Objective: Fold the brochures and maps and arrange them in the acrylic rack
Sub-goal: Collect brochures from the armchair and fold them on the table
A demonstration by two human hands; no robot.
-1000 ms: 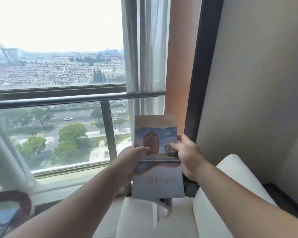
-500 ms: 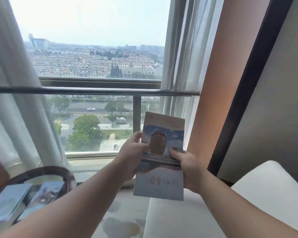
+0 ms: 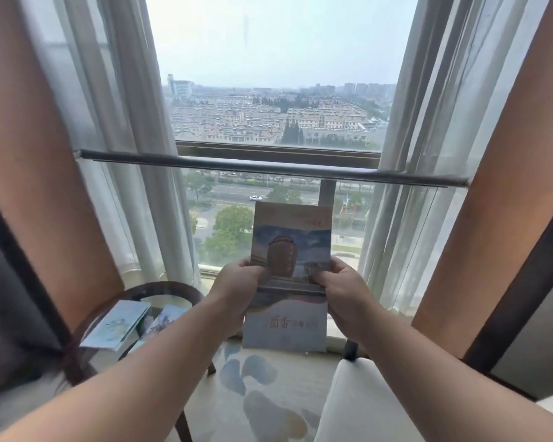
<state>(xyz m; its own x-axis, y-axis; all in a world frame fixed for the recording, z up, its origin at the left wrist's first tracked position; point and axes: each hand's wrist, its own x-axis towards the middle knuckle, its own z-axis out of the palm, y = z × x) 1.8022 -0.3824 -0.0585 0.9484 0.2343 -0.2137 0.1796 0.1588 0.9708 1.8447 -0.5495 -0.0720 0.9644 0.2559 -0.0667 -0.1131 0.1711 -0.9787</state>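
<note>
You are holding 1 brochure (image 3: 289, 275) upright before the window, left hand (image 3: 237, 283) and right hand (image 3: 345, 290) each pinching a side edge. Align corners squarely before creasing. 2 more brochures (image 3: 117, 323) are lying on the round table (image 3: 173, 287); no rack showing.

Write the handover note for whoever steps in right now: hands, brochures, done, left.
Left hand: grips the left edge of the held brochure.
Right hand: grips its right edge. The brochure is upright in front of the window, cover facing the camera.
Other items: two more brochures lie flat on the round glass side table, lower left.
Acrylic rack: not in view.
Done: nothing visibly racked; the held brochure looks folded shut.
Left: find the rack, place this brochure, then fold and rack those on the table.
</note>
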